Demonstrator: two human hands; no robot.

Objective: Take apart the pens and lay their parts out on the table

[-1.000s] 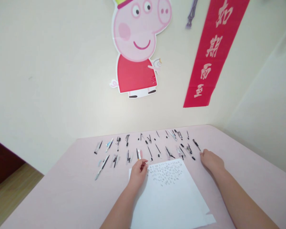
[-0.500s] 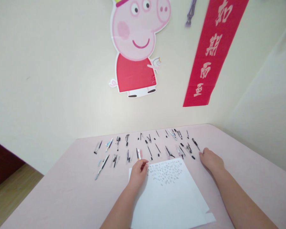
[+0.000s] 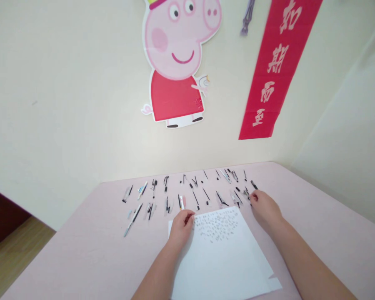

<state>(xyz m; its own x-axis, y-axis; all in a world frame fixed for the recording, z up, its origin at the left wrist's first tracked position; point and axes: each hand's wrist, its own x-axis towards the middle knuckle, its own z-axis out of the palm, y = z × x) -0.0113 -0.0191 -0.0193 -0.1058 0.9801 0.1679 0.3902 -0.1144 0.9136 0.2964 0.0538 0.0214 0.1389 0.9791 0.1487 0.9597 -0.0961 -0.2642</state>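
A white sheet of paper (image 3: 225,266) lies on the table, its upper part covered with rows of small handwriting. My left hand (image 3: 181,227) rests on the sheet's upper left part with its fingers curled together; whatever they hold, if anything, is hidden. To the right of the sheet, my right hand (image 3: 266,206) has its fingertips pressed together at a small group of pen parts (image 3: 246,191). I cannot make out what is between those fingers. A black pen piece (image 3: 253,184) lies just beyond the right hand, partly covered by it.
Two rows of taken-apart pens, caps and refills run across the far part of the pink table (image 3: 90,250). At the left lies a longer pen (image 3: 133,220). Behind the table, the wall carries a pig cutout (image 3: 177,96) and a red banner (image 3: 278,62).
My right hand has moved left and slightly away from me, from beside the black pen piece to the group of pen parts. My left hand stays on the paper.
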